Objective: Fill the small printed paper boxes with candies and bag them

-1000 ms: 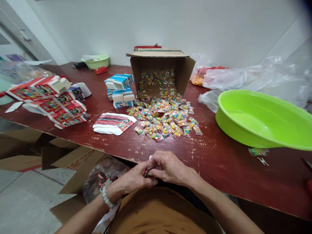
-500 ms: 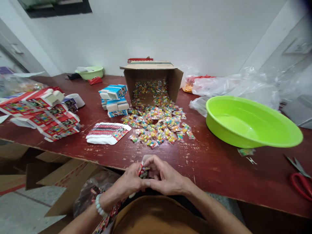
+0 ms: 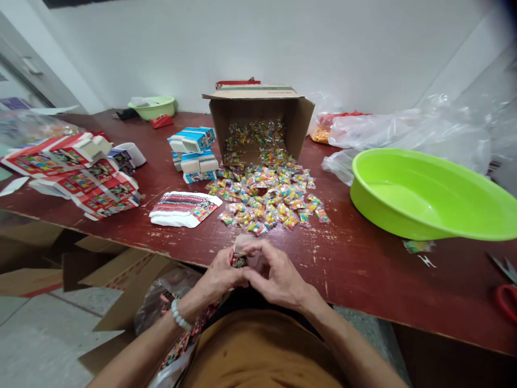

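Close to the table's front edge, my left hand (image 3: 220, 277) is wrapped round a small red printed candy box (image 3: 237, 260). A pale flap stands up at its top. My right hand (image 3: 278, 277) curls against the box's other side, with fingers at the flap and thumb beside my left thumb; part of the box is hidden behind the fingers. Beyond my hands lies a heap of small clear candy packets (image 3: 262, 196), spilling from a cardboard carton (image 3: 301, 126) tipped on its side. Left of the heap is a row of flattened red-and-white boxes (image 3: 181, 209).
Blue bundled boxes (image 3: 197, 164) and red bundled boxes (image 3: 100, 188) stand to the left. A green basin (image 3: 388, 215) sits at right, with red-handled scissors (image 3: 504, 302) near it. A plastic bag of red boxes (image 3: 177, 345) is below the table edge.
The view has shifted, so the table sits slightly higher and my hands are a little farther forward. My right fingers have loosened somewhat around the box's top, and its flap shows more.
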Tool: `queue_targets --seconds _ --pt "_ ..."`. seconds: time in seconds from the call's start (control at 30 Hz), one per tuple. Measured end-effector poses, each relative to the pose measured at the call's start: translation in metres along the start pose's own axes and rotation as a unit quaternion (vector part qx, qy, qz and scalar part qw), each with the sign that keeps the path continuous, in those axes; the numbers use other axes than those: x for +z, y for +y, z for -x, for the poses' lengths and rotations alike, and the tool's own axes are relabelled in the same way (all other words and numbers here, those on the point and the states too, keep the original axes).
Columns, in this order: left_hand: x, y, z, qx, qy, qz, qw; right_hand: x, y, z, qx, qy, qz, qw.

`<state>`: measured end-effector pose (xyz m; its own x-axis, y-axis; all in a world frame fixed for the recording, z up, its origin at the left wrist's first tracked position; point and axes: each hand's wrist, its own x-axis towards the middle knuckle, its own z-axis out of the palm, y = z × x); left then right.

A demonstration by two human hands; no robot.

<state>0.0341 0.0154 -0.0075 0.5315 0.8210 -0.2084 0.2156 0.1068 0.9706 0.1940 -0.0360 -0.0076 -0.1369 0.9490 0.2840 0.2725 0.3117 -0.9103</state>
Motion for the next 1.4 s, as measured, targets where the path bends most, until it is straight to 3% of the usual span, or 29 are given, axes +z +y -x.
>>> queue_targets --seconds 0.07,0.1,0.23,0.33,0.43,0.6,0.67,0.73,0.83,0.93,1.0,1.1,1.23,1.4 --pt "0.005 -0.003 -0.001 -0.026 0.018 0.034 0.999 0.001 0.006 -0.002 0.043 0.08 0.01 0.996" --pt "0.009 -0.004 -0.001 -0.029 0.017 0.048 0.998 0.001 0.009 -0.004 0.072 0.081 -0.002 0.994" --pt "0.019 -0.003 -0.003 -0.032 0.016 0.083 0.996 0.006 0.018 -0.008 0.137 -0.027 -0.1 0.985" --pt "0.016 -0.002 -0.004 -0.038 0.029 0.079 0.996 0.009 0.023 -0.01 0.104 0.036 -0.093 0.989" --pt "0.013 -0.004 -0.001 0.009 0.051 0.069 0.996 0.011 0.024 -0.011 0.072 0.086 -0.057 0.992" --pt "0.024 -0.009 0.005 -0.058 0.016 0.219 0.974 0.007 0.018 -0.015 0.065 0.079 -0.012 0.995" --pt "0.027 -0.009 0.006 -0.055 0.012 0.249 0.967 0.003 0.016 -0.016 0.041 0.066 0.004 0.997" --pt "0.026 -0.009 0.005 -0.028 0.039 0.236 0.97 0.0 0.016 -0.017 0.031 0.049 0.01 0.998" --pt "0.019 -0.01 0.005 0.022 0.131 0.189 0.973 -0.001 0.019 -0.018 0.049 0.052 -0.013 0.997" --pt "0.018 -0.012 0.007 0.07 0.22 0.153 0.961 0.006 0.025 -0.017 0.095 0.112 -0.102 0.984" --pt "0.021 -0.012 0.009 0.084 0.239 0.141 0.957 0.013 0.029 -0.014 0.113 0.147 -0.159 0.97" --pt "0.023 -0.009 0.011 0.076 0.215 0.145 0.963 0.017 0.033 -0.01 0.089 0.153 -0.178 0.968" --pt "0.017 -0.005 0.01 0.024 0.165 0.136 0.977 0.009 0.034 -0.009 0.065 0.138 -0.112 0.982" --pt "0.008 -0.002 0.007 0.012 0.137 0.104 0.985 -0.006 0.03 -0.016 0.146 0.062 -0.163 0.974"
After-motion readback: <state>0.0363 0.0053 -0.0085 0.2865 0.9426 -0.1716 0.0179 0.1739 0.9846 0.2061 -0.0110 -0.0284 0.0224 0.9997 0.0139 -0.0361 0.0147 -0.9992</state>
